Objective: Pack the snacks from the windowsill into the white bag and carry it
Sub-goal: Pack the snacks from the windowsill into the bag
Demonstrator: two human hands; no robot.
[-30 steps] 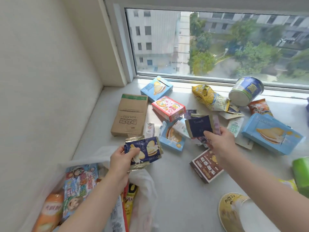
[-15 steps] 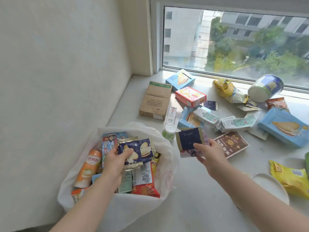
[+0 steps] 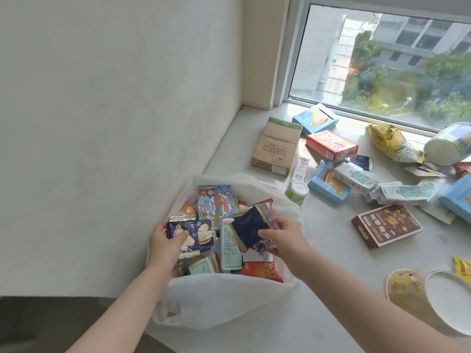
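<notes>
Snacks [image 3: 216, 202] fill the white bag [image 3: 216, 307] at the windowsill's [image 3: 328, 225] edge, partly hidden by both hands: left hand [image 3: 163, 242] grips a biscuit packet [image 3: 197, 229], right hand [image 3: 283, 240] pinches a navy packet [image 3: 251, 225], perhaps several.

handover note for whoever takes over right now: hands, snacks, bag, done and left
Left hand grips blue snack packets above the open white bag.
Right hand pinches a navy packet there too.
Done: the bag, at the windowsill edge, holds many snacks.
Left: drop both, pack the cardboard box, red box, brown box, yellow bag and others, then carry the bag.
</notes>
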